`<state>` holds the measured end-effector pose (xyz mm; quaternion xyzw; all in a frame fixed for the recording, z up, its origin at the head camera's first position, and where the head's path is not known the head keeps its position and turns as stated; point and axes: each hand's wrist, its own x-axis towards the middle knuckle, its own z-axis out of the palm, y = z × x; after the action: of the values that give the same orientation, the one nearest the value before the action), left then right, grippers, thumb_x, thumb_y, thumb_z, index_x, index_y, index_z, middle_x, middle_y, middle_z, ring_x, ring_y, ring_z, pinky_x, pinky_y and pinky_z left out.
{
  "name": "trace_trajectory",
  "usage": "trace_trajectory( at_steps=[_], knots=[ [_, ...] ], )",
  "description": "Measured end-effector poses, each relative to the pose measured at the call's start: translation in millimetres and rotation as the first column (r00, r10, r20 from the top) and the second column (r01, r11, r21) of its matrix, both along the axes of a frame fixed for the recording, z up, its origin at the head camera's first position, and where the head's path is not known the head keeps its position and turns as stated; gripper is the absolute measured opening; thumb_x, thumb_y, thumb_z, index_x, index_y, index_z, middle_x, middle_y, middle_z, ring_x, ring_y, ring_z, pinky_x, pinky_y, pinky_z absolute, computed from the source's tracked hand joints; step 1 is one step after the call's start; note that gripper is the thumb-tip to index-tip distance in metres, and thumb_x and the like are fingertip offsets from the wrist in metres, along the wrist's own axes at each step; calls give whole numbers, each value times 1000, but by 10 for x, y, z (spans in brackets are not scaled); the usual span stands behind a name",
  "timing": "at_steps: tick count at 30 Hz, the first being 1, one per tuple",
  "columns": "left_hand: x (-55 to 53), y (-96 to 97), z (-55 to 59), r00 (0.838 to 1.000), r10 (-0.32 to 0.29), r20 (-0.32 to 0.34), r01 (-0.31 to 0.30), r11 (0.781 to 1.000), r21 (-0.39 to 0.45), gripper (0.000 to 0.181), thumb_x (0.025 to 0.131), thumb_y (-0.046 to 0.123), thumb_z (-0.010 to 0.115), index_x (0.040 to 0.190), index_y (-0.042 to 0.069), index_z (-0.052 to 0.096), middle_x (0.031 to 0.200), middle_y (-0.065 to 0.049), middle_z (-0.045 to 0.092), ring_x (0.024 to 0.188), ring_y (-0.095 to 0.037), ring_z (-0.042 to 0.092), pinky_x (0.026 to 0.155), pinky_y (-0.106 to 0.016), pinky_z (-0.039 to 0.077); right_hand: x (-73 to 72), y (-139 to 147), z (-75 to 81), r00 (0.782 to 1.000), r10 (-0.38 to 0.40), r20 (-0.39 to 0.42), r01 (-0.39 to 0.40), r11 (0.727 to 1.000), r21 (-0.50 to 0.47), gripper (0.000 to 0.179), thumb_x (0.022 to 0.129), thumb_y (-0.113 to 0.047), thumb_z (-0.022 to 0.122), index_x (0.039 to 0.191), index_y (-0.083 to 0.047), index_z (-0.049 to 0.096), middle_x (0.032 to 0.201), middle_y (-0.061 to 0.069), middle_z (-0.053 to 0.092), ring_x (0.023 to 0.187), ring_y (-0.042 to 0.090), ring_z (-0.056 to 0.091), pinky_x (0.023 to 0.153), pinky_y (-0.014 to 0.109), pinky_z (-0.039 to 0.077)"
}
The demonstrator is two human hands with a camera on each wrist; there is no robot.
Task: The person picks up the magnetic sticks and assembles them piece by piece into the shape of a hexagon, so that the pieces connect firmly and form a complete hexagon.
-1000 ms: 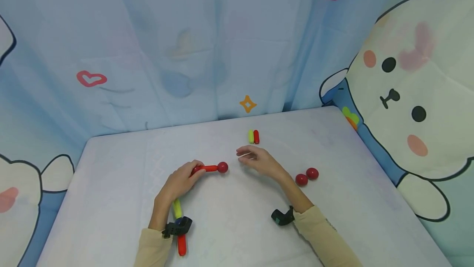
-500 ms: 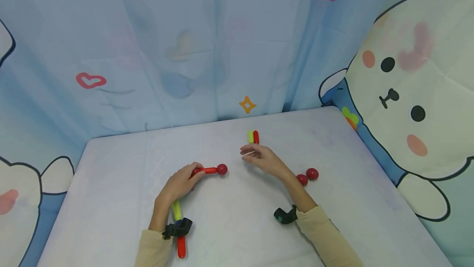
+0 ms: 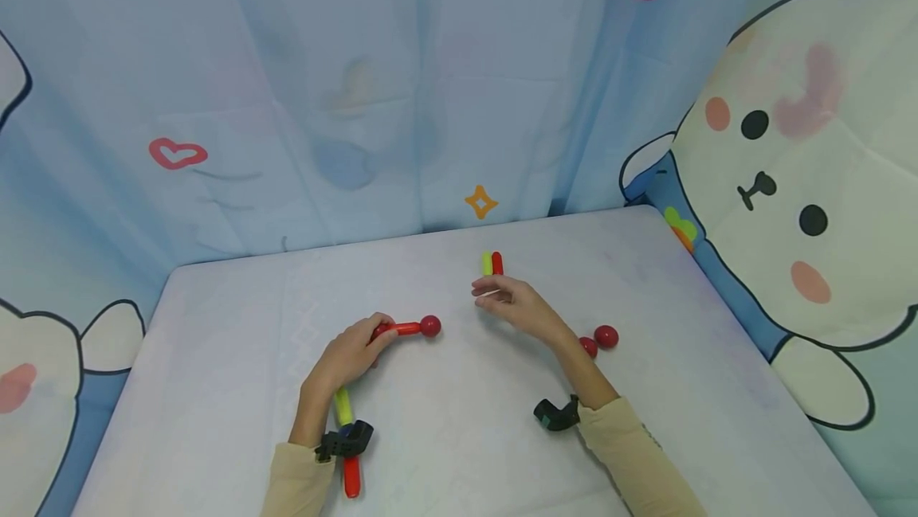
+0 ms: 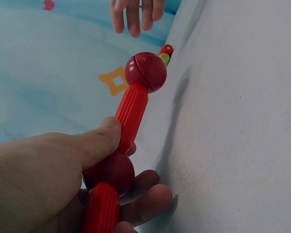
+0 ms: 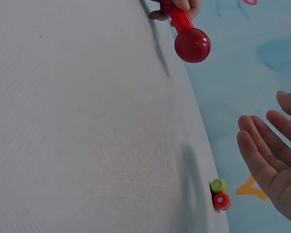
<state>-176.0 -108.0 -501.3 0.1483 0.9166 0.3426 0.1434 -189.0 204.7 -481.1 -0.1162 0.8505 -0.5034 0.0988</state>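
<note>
My left hand [image 3: 349,351] grips a joined piece of red rods and dark red balls above the white table. In the left wrist view, thumb and fingers close around its middle ball [image 4: 110,175]. A ribbed red rod [image 4: 132,114] runs from there to the end ball [image 4: 145,73], and a second red rod [image 4: 102,211] extends from the other side. My right hand [image 3: 516,306] hovers with relaxed fingers and holds nothing. Just beyond it lie a yellow-green rod [image 3: 487,264] and a red rod [image 3: 498,262], side by side; the hand partly overlaps them in the head view.
Two loose dark red balls [image 3: 606,337] lie by the right forearm, one partly hidden. Beneath the left wrist, a yellow-green rod [image 3: 343,405] and a red rod [image 3: 351,479] lie in line, their middle covered by the wrist camera [image 3: 346,440]. A printed curtain hangs behind the table.
My right hand has drifted slightly to the right, away from the end ball, and stays unclosed. The left hand keeps its grip on the rod-and-ball piece, nearly still.
</note>
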Motion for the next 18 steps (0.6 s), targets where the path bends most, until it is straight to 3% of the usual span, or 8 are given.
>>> trace_trajectory(
  at_steps=[7, 18],
  knots=[
    [1, 8, -8, 1000, 2, -1, -2, 1000, -13, 27, 99, 41, 53, 117, 22, 60, 64, 2, 54, 57, -14, 47, 59, -28, 36, -8, 108, 49, 1000, -15, -20, 15, 1000, -19, 40, 96, -22, 62, 131, -3, 56, 125, 16, 64, 110, 28, 64, 91, 33, 55],
    [8, 21, -7, 1000, 15, -1, -15, 1000, -11, 27, 98, 39, 54, 117, 21, 60, 64, 2, 53, 58, -14, 48, 59, -28, 36, -35, 266, 83, 995, -90, -33, 89, 996, -26, 38, 94, -27, 64, 127, -9, 59, 126, 10, 64, 110, 26, 64, 92, 32, 54]
  ],
)
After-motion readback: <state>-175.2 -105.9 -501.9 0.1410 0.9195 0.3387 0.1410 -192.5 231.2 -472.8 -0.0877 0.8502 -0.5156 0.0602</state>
